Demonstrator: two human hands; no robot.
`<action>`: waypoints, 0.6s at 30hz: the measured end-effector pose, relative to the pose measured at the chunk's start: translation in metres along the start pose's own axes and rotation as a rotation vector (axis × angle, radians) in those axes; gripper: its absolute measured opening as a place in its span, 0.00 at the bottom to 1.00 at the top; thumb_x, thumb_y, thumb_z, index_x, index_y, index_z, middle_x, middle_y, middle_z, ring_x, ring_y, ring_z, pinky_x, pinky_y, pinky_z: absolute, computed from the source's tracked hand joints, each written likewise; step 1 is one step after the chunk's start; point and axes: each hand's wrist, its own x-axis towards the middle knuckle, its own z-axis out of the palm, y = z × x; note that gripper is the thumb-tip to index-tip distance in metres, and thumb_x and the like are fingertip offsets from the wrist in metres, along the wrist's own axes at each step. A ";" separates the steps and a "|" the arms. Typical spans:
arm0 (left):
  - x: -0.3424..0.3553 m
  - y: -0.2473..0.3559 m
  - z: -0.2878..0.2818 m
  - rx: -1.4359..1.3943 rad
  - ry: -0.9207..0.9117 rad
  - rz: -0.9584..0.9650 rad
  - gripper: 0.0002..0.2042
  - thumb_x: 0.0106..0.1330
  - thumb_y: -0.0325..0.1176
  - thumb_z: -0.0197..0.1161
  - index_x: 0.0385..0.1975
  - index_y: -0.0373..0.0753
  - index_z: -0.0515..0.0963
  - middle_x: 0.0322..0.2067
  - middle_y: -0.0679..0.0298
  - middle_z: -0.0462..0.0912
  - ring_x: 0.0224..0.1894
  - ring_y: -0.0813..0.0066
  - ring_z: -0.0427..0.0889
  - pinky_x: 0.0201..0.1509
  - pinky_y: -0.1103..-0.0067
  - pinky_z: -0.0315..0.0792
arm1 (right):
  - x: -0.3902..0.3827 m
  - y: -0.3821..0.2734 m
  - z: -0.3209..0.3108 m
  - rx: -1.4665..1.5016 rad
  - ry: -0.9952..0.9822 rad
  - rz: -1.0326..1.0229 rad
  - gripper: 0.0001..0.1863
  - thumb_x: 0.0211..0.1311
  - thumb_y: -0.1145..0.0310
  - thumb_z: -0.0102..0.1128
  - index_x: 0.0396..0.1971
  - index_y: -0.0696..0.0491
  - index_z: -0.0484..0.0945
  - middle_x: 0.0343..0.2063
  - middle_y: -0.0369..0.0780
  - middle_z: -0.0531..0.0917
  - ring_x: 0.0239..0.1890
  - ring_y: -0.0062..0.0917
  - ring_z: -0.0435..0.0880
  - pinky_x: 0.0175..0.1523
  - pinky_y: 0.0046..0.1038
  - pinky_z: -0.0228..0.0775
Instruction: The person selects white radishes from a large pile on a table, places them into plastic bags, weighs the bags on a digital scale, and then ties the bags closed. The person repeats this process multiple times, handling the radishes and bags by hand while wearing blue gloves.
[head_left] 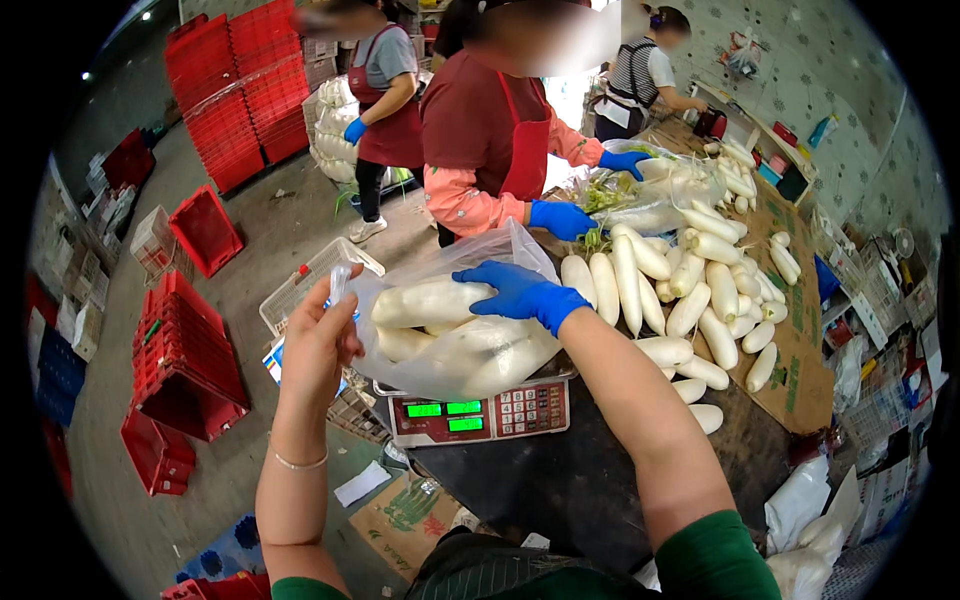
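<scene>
A clear plastic bag (400,365) full of white radishes sits on a red digital scale (480,415) with lit green displays. My bare left hand (322,325) pinches the bag's gathered edge at its left side, fingers closed. In a blue glove, my right hand (525,292) reaches into the mouth of the bag. Its fingers lie around the end of the upper white radish (425,302); the thumb side is partly hidden. Beside the bag on the right, a heap of loose white radishes (690,300) covers the dark table (560,470).
Across the table a co-worker in a red apron (522,150) handles greens with blue gloves. Two more people stand farther back. Red crates (190,360) are stacked on the floor at left, and a white basket (320,285) stands behind the scale. Flattened cardboard (800,370) lies under the radishes.
</scene>
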 end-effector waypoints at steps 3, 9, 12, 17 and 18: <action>0.008 -0.005 -0.001 0.021 -0.041 0.045 0.15 0.63 0.32 0.51 0.49 0.36 0.70 0.12 0.74 0.65 0.13 0.87 0.63 0.23 0.86 0.66 | -0.001 -0.014 0.014 0.008 0.039 -0.072 0.32 0.50 0.50 0.57 0.57 0.43 0.65 0.54 0.46 0.68 0.57 0.40 0.66 0.61 0.35 0.56; 0.012 -0.016 -0.005 0.164 -0.065 0.096 0.12 0.63 0.35 0.53 0.42 0.34 0.73 0.16 0.71 0.71 0.18 0.84 0.69 0.30 0.86 0.65 | -0.027 -0.015 0.005 -0.201 0.196 0.364 0.37 0.52 0.39 0.48 0.56 0.49 0.65 0.50 0.47 0.73 0.53 0.39 0.71 0.57 0.35 0.61; 0.016 -0.019 -0.015 0.345 0.009 0.164 0.14 0.65 0.39 0.53 0.39 0.33 0.75 0.17 0.70 0.72 0.23 0.85 0.69 0.35 0.87 0.62 | -0.044 -0.002 -0.010 -0.308 0.375 0.387 0.31 0.53 0.43 0.50 0.51 0.49 0.69 0.44 0.45 0.77 0.46 0.39 0.76 0.50 0.36 0.66; 0.019 -0.026 -0.027 0.409 0.101 0.322 0.17 0.66 0.43 0.51 0.34 0.33 0.75 0.22 0.69 0.75 0.27 0.86 0.69 0.31 0.86 0.62 | -0.066 -0.044 -0.050 -0.167 0.594 0.305 0.21 0.54 0.54 0.55 0.44 0.52 0.73 0.35 0.42 0.80 0.37 0.35 0.80 0.40 0.33 0.71; 0.020 -0.027 -0.032 0.484 0.144 0.396 0.16 0.66 0.42 0.51 0.34 0.32 0.75 0.23 0.68 0.75 0.28 0.84 0.70 0.32 0.85 0.64 | -0.066 -0.051 -0.052 -0.150 0.654 0.259 0.20 0.54 0.57 0.56 0.44 0.53 0.73 0.34 0.42 0.80 0.35 0.33 0.79 0.40 0.30 0.71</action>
